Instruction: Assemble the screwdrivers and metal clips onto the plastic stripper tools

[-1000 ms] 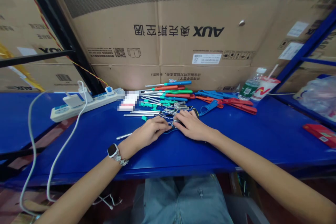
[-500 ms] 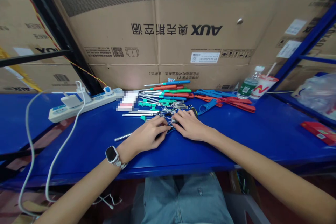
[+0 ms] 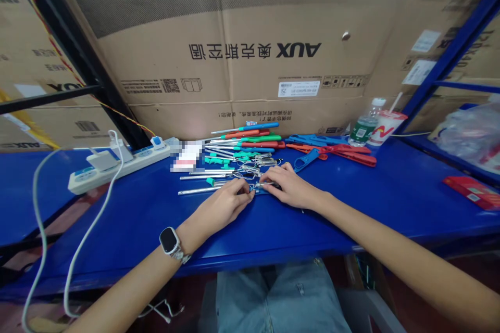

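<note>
My left hand, with a watch on its wrist, is closed with the fingertips pinched together. A thin metal rod runs out from behind it to the left, its other end hidden by the fingers. Facing it, my right hand is closed, thumb and fingers pinching a small metal piece with thin wires. Just beyond both hands lie several more metal rods, some with green plastic parts. Behind these are screwdriver-like tools with red handles, green and blue handles.
Blue and red plastic strips lie right of the pile, near a bottle and a paper cup. A white power strip with cables is at left. A large carton stands behind the blue table. A red box lies far right.
The rod by my left hand has swung from slanting towards me to nearly level. My right fingers have drawn slightly back, showing the small metal piece. The view has shifted a little.
</note>
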`<state>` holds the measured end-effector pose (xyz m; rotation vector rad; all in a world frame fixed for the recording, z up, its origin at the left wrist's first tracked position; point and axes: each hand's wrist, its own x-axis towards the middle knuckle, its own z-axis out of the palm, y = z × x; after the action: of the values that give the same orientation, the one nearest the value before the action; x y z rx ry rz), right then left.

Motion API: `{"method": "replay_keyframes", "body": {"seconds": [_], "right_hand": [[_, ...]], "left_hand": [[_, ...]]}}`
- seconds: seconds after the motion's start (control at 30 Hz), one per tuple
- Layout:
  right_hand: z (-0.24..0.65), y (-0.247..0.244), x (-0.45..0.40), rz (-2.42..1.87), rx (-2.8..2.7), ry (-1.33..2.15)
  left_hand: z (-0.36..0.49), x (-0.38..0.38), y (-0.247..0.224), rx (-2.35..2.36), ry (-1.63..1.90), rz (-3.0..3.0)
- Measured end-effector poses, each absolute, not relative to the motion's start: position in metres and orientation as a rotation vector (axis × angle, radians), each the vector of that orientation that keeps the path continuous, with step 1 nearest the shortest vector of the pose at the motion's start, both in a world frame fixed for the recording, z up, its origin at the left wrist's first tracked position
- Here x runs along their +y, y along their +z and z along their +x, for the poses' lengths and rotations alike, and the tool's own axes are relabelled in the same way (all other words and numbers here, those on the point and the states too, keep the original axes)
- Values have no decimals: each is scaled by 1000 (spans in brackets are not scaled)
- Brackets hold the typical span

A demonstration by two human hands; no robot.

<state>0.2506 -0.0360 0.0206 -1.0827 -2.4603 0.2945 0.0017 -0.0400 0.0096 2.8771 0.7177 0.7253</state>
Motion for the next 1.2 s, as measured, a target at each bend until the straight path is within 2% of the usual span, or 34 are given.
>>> {"method": "replay_keyframes", "body": {"seconds": [0.33,0.43,0.6,0.77,0.87,1.2], "right_hand": [[245,35,-37,-1085,-2722,-165],[245,35,-36,-1115,-2692,-103],[250,27,-32,-1102,-2468,185],[253,25,-30,-1106,-2351,328],[253,25,-31,-1093,-2341,317],[253,24,-31,-986,-2587,-163]], "left_hand": [[2,-38,7,683,780,2909],[1,-38,9,694,797,2952],[1,-29,23,890,973,2855],[12,-6,34,1035,698,2729],[17,4,31,991,660,2612],[17,-5,17,930,840,2488]]}}
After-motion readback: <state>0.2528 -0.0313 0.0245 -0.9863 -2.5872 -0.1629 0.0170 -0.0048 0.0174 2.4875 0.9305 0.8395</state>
